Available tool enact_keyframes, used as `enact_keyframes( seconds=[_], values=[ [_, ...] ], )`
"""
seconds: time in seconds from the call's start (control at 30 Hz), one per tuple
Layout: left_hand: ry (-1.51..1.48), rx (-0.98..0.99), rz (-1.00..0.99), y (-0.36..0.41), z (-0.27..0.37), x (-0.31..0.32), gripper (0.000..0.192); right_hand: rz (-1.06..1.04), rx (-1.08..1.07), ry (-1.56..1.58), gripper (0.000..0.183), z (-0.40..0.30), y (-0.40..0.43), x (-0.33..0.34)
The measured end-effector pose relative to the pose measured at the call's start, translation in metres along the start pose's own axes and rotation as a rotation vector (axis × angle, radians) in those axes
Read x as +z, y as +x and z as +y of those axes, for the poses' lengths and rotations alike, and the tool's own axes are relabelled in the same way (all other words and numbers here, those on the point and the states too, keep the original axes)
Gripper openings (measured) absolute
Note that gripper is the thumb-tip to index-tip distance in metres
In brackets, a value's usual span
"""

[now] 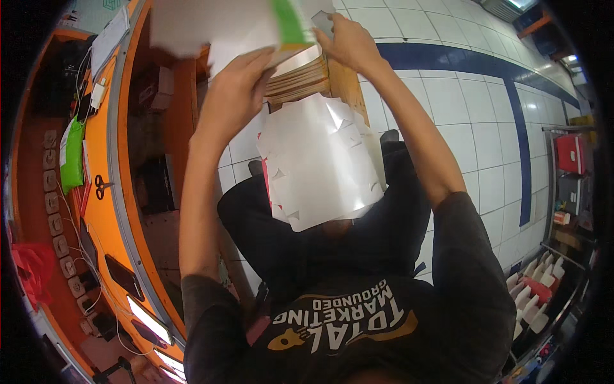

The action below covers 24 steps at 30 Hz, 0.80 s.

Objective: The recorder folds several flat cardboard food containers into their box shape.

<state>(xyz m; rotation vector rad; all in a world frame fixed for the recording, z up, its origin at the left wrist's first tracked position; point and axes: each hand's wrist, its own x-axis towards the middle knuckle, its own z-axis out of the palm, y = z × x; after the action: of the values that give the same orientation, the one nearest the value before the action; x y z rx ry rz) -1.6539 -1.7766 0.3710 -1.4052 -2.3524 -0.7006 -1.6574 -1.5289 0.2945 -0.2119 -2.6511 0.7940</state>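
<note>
In the head view, my left hand (pixel 237 96) grips the near edge of a blurred whitish card sheet with a green band (pixel 290 21) at the top. My right hand (pixel 350 43) is at the sheet's right side, its fingers on a greyish flap or corner. Under the sheet lies a stack of layered card pieces (pixel 300 79) with brown edges, on a wooden surface (pixel 348 89). Closer to me, a loose pile of glossy white sheets (pixel 326 163) rests over my lap, its corners fanned out and some red edges showing on the left.
To the left runs an orange counter (pixel 112 201) with scissors (pixel 100 186), a green packet (pixel 72 153), cables and several phones (pixel 123 277). White floor tiles (pixel 446 105) with a dark blue band (pixel 446 57) lie to the right. Shelves with a red box (pixel 569 153) stand at far right.
</note>
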Motion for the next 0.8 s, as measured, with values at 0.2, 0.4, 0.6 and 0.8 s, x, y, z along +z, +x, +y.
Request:
enact_keyframes(
  seconds=[0.2,0.4,0.6,0.8],
  values=[
    [-0.07,-0.14,-0.214,0.026,-0.039,0.07,0.019,-0.374,-0.035,0.241,0.047,0.055,0.03,0.042],
    [0.205,-0.24,-0.411,0.016,-0.042,0.088,0.014,-0.548,0.406,0.572,0.051,0.055,0.019,0.034],
    [0.319,-0.119,-0.359,0.009,-0.032,0.098,0.013,-0.536,0.324,0.547,0.044,0.051,0.022,0.033],
    [0.263,-0.123,-0.463,0.013,-0.036,0.087,0.018,-0.237,0.193,0.089,0.041,0.047,0.047,0.06]
  ],
)
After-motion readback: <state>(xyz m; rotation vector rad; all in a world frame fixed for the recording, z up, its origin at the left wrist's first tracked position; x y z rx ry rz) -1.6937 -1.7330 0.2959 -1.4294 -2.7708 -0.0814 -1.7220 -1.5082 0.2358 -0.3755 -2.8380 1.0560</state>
